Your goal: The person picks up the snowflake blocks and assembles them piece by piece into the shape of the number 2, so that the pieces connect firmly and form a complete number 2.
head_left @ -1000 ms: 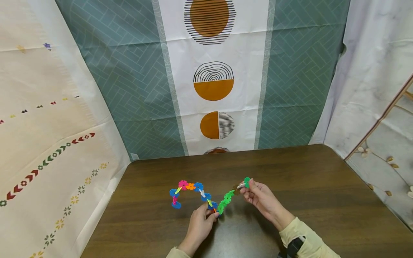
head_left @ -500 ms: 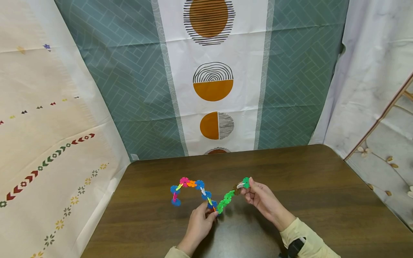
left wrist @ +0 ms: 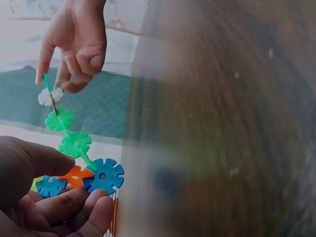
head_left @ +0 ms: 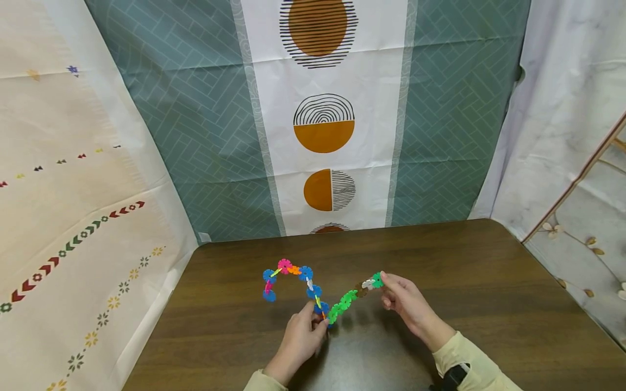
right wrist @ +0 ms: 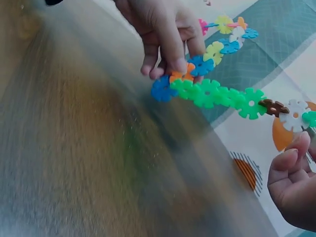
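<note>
A chain of slotted plastic flower discs (head_left: 349,298) is held up over the table in a bent, open shape. My left hand (head_left: 300,336) pinches it near its low bend, at an orange disc (left wrist: 75,176) beside a blue disc (left wrist: 103,176). From there several bright green discs (right wrist: 207,94) rise to the right, followed by a brown disc (right wrist: 273,107) and a white disc (right wrist: 295,116). At that end my right hand (head_left: 411,304) pinches a darker green disc (head_left: 377,280). Leftward, blue, yellow, white, orange and pink discs curl round to a blue end disc (head_left: 269,296).
A dark brown wooden table (head_left: 220,336) lies beneath both hands. Behind it hangs a teal and white patterned cloth (head_left: 440,136), with a cream embroidered cloth (head_left: 73,217) at the left and a whitish patterned cloth (head_left: 577,217) at the right.
My right hand has shifted slightly right and down, baring the brown and white discs. The curled left part of the chain has swung up and to the right. My left hand keeps its pinch.
</note>
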The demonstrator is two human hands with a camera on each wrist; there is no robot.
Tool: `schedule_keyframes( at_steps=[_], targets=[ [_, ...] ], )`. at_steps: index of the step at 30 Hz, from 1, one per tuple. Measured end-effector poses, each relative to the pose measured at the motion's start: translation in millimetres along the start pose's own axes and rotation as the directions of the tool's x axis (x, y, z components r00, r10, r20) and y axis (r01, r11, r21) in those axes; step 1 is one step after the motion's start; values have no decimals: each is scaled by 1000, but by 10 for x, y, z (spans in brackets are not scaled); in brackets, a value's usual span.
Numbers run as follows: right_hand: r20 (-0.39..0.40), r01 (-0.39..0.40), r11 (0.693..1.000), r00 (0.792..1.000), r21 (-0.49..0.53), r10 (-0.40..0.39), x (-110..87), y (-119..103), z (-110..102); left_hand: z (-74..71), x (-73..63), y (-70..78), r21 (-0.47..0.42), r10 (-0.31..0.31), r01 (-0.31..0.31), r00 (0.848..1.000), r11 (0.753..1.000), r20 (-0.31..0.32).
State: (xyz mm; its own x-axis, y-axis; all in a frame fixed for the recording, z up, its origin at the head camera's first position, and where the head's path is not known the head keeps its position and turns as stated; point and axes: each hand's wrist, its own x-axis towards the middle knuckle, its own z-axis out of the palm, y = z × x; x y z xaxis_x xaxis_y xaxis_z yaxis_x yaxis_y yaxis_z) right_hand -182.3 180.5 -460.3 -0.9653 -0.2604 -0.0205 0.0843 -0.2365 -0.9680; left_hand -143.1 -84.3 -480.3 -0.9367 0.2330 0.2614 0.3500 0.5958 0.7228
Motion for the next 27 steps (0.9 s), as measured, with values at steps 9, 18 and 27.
schedule_keyframes(
  at_steps=[9,18,27],
  targets=[
    [-63,-36,990,998,-138,27,-44,74,-118,-35,33,4,124,56,-61,997,990,44],
    [-28,-43,960,999,-276,37,-154,142,-210,-93,84,25,149,27,-55,983,987,182],
    [128,-33,931,988,-363,85,-272,188,-367,-115,126,75,206,1,-55,967,977,253]
  ],
)
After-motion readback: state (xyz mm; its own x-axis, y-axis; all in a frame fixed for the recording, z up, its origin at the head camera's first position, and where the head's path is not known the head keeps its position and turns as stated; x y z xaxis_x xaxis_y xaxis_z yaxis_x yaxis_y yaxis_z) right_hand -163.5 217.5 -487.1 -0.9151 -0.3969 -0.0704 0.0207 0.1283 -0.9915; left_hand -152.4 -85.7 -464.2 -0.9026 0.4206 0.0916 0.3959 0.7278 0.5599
